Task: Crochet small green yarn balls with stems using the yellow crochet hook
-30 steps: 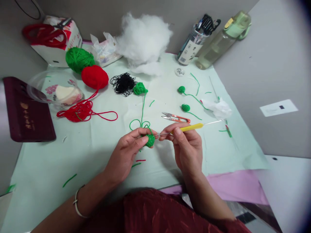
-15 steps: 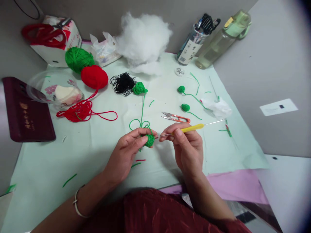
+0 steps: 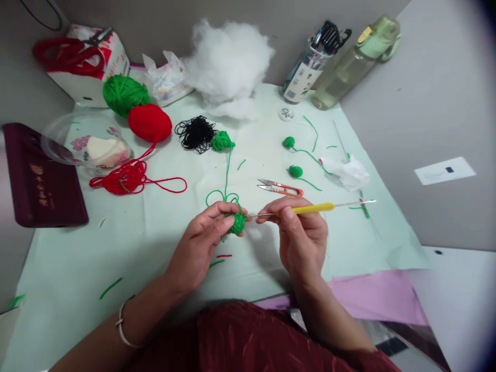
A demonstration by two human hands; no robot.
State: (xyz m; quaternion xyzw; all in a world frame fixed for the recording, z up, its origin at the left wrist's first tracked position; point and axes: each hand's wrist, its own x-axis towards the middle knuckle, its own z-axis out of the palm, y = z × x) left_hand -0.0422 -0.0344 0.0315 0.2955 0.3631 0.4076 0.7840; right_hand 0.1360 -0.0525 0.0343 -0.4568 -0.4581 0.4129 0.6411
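Between the thumb and fingers of my left hand is a small green crochet piece. Loops of green yarn run from it up to a small green yarn ball. My right hand pinches a crochet hook with a yellow handle, held nearly level. The hook's thin metal tip points left at the piece's right edge; whether it is inside a stitch is too small to tell. Just above my right hand lie orange thread snips.
Two small green crocheted balls with yarn tails lie beyond the snips. Red yarn, green yarn, black yarn and white stuffing sit at the back. A bottle stands back right; a maroon case lies left.
My right hand has shifted slightly right with the crochet hook, drawing its tip away from the left hand's fingers. My left hand and the green piece have hardly moved.
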